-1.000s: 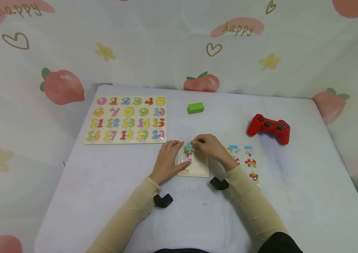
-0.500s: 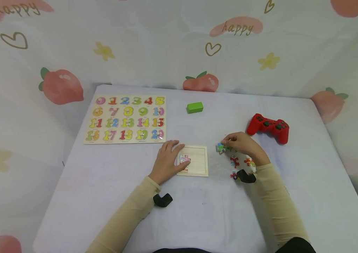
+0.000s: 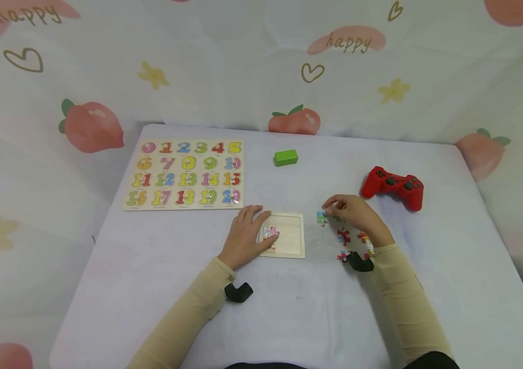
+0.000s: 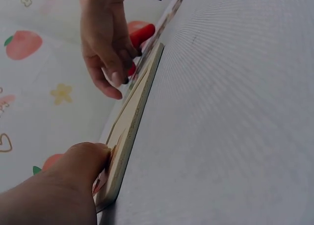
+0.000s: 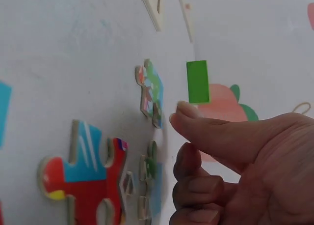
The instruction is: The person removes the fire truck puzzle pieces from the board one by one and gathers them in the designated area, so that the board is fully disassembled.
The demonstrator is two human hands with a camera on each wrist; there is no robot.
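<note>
A small wooden puzzle tray lies at the table's middle with pink pieces set in its left part. My left hand rests flat on the tray's left edge, and its thumb presses the tray's side. My right hand hovers over the loose pieces to the right of the tray, fingers loosely curled and thumb straight. A blue-green piece lies flat on the table just off the thumb tip, untouched. A red-and-blue piece and a red piece lie nearby.
A wooden number board sits at the back left. A green block stands behind the tray, and a red game controller lies at the right. A printed curtain surrounds the white table.
My right hand carried the blue-green piece from the tray over to the right and let it go on the table by the loose pieces. My left hand stayed on the tray.
</note>
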